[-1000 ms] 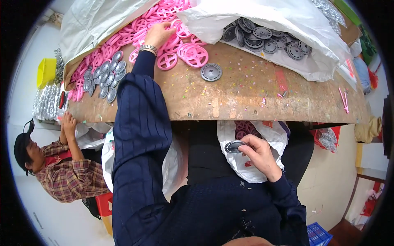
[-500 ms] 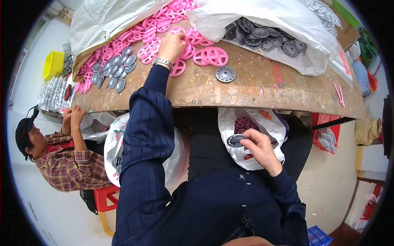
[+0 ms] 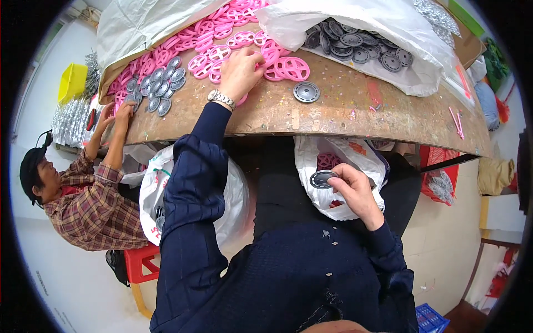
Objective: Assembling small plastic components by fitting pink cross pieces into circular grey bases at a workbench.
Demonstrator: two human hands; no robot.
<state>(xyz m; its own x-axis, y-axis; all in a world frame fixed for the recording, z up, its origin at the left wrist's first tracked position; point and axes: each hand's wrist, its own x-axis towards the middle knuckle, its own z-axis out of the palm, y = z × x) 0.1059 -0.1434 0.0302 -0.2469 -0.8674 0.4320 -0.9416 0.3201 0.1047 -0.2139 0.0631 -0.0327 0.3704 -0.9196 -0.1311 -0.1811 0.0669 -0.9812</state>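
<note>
My left hand (image 3: 240, 73), a metal watch at its wrist, is over the spread of pink spoked wheels (image 3: 220, 53) on the table. Its fingers are bent and closed at the edge of a pink wheel (image 3: 271, 57); the palm hides part of the pile. Between thumb and fingers, my right hand (image 3: 358, 195) holds a dark grey round disc (image 3: 322, 179) above a white plastic bag (image 3: 308, 152) on my lap. Inside that bag, pink wheels (image 3: 328, 161) show. A single grey disc (image 3: 306, 92) lies on the table to the right of my left hand.
Dark discs (image 3: 361, 54) spill from a white sack at the back right. Grey discs (image 3: 161, 83) lie in a cluster at the left. A co-worker (image 3: 89, 205) sits left, hands at the table edge. Another white bag (image 3: 233, 205) hangs below, and a red crate (image 3: 452, 176) stands right.
My left hand has shifted right and slightly nearer over the pink wheels. My right hand still holds the disc. The co-worker's hands have reached up to the grey discs.
</note>
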